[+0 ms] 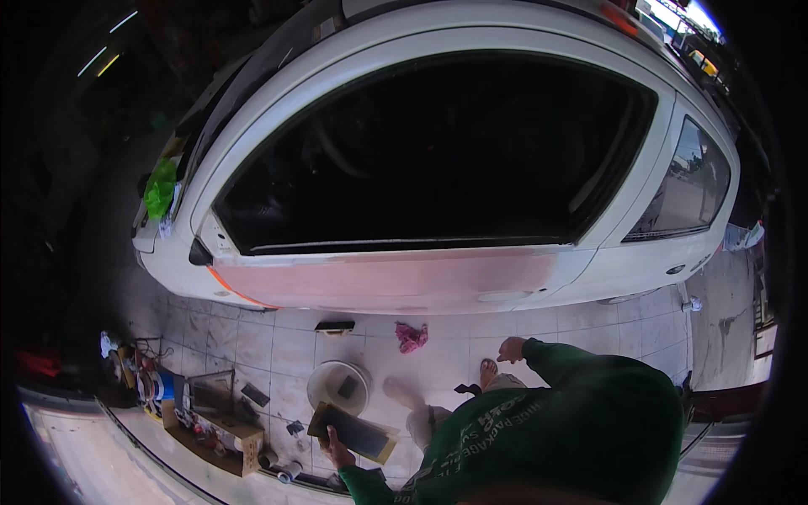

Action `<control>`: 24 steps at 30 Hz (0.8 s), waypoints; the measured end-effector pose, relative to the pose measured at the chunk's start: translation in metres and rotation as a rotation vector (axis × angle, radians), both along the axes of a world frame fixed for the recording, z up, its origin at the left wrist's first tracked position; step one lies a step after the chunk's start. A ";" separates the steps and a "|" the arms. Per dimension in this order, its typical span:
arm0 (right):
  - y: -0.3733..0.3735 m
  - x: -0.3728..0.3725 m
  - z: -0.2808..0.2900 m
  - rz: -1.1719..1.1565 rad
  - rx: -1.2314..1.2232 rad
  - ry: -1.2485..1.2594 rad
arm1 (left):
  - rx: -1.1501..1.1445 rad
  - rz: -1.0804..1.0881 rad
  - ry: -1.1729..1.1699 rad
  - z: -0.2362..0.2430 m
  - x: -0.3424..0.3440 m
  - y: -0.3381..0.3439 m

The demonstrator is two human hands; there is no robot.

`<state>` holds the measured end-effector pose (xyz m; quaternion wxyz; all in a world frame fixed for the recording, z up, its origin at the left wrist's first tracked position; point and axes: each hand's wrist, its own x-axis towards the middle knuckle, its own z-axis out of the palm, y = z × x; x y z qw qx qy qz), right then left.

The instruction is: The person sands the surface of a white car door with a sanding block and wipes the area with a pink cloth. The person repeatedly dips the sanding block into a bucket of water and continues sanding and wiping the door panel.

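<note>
Head view: a person holds a dark flat board (360, 433) beside a white bucket (325, 383).
The left hand (340, 452) grips the board's edge on the bucket's near side; the right hand (511, 350) is well right of the bucket, its finger state impossible to tell. Beyond the bucket lie a dark-topped block (335, 326), a pink cloth (411, 337) farther right, and a car's pink-patched door (396, 282).

The bare left hand (339, 449) gripped a flat, dark rectangular sheet (360, 433) with tan edges. Just beyond that grip stood a round, whitish bucket (362, 378), and farther off, rightward, lay a crumpled pink cloth (411, 337). The bare right hand (511, 349) hung well right of the grip.
</note>
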<state>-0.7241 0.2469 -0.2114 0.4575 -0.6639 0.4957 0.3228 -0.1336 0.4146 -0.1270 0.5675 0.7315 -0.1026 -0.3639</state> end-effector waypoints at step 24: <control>-0.117 0.168 0.088 -0.042 -0.435 -0.498 | 0.361 -0.845 -0.246 -0.001 -0.039 -0.184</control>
